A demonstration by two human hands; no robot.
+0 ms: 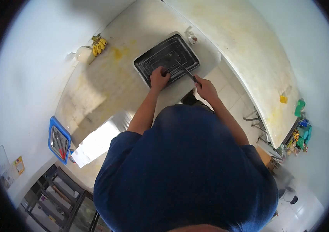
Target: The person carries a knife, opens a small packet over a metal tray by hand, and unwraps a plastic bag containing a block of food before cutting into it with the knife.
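Note:
A black rectangular tray (156,58) with pale streaks across its surface lies on the worn, light tabletop (114,77). At the tray's near edge is my left hand (159,78), its fingers curled around a small dark thing that I cannot make out. My right hand (206,89) is closed on the handle of a long thin dark tool (187,72), which looks like a knife. The tool slants over the tray's right part, its tip near the middle of the tray. Whether the tip touches the surface cannot be told.
Yellow bananas (99,45) and a pale round container (84,55) stand by the left wall. A clear plastic bag (191,36) lies beyond the tray. At lower left are a blue-rimmed tray (51,133) and white sheets (95,145). A second counter (249,54) runs along the right.

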